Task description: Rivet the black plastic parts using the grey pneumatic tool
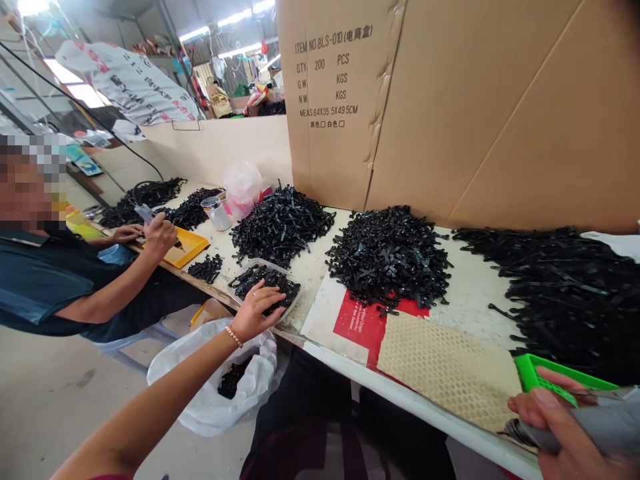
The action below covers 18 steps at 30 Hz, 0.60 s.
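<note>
My left hand (259,308) lies palm down with its fingers stretched out over a clear plastic tub (296,299). Small black plastic strips (255,277) fill the tub. Whether the fingertips touch the strips I cannot tell. At the lower right, my right hand (563,420) is wrapped round a grey electric screwdriver (600,427) whose tip points left. Behind that hand is a green plastic basket (530,373). A tan honeycomb-textured mat (445,363) lies left of it on the table.
Heaps of black strips (390,257) cover much of the table (320,277). A large cardboard sheet (450,100) stands behind them. A white bag (200,387) with black pieces sits below the table edge. On the left a co-worker (65,280) holds a tool over a yellow tray (187,247).
</note>
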Each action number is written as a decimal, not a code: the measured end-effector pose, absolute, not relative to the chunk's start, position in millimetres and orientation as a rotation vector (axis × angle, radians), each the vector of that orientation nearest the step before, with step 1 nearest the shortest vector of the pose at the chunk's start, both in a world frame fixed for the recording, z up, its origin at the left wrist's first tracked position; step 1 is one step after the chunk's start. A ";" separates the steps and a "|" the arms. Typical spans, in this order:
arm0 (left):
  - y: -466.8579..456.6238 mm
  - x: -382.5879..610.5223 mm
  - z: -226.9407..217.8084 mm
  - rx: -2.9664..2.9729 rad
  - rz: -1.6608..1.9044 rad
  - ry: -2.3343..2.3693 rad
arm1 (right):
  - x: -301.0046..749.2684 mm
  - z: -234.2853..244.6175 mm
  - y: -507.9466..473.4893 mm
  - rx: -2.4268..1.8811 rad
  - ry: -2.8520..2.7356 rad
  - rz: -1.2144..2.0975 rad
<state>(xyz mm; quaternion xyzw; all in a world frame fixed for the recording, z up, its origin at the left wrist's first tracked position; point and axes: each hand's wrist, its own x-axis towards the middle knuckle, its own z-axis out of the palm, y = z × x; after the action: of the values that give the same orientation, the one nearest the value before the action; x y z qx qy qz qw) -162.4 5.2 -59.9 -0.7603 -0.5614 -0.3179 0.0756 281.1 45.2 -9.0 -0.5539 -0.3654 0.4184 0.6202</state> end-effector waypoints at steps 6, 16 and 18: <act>8.3 -160.5 -59.1 -2.219 -1.067 -1.798 | 282.2 -7.3 44.8 -1.252 -0.891 0.980; 5.4 -155.2 -54.8 -2.150 -0.896 -1.810 | 281.5 -8.7 43.8 -1.244 -0.846 1.003; 5.2 -151.4 -49.4 -2.104 -0.842 -1.829 | 280.1 -6.8 43.7 -1.241 -0.854 1.003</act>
<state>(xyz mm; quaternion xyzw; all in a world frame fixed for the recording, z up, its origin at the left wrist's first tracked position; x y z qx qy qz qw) -151.4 5.2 -49.4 -0.7178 -0.6239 -0.2871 0.1145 280.1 43.7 -6.8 -0.5392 -0.3712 0.4357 0.6178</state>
